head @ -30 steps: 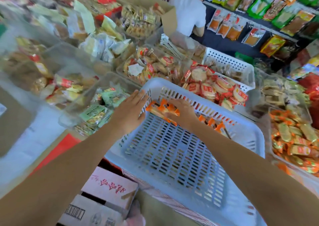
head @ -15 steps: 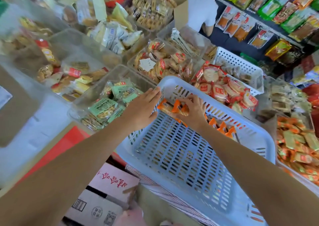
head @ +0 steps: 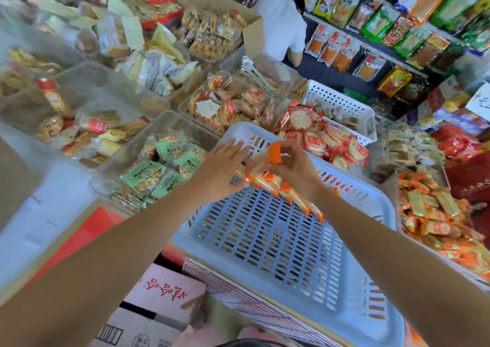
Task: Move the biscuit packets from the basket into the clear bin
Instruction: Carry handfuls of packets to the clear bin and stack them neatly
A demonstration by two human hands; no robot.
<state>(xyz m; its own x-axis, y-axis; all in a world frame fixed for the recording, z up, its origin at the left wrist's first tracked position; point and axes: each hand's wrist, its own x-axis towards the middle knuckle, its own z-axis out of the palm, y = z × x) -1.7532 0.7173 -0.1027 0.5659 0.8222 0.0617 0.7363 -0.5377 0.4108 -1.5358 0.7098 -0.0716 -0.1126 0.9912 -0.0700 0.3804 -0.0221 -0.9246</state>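
Biscuit packets (head: 267,178) clear, orange-ended, bunched; right hand (head: 291,165) pinches them, left hand (head: 221,170) fingers straight, touching

5 o'clock corner of pale blue slotted plastic basket (head: 265,240) cut by frame edge. Part of orange-ended clear biscuit packets (head: 289,194) hidden under right hand (head: 294,166); far end behind left hand (head: 222,169). Packet print unreadable. Contents of clear plastic bins (head: 79,72) at 10 o'clock blurred.

We count two hands, a left hand (head: 220,169) and a right hand (head: 294,166), on one bundle of biscuit packets (head: 267,179) too tightly bunched to number. We see two slotted baskets: one blue basket (head: 371,195), one white basket (head: 342,102). One person (head: 281,28) stands behind. We count three cardboard boxes: one open box (head: 252,33), one red-lettered box (head: 164,291), one barcoded box (head: 132,330).
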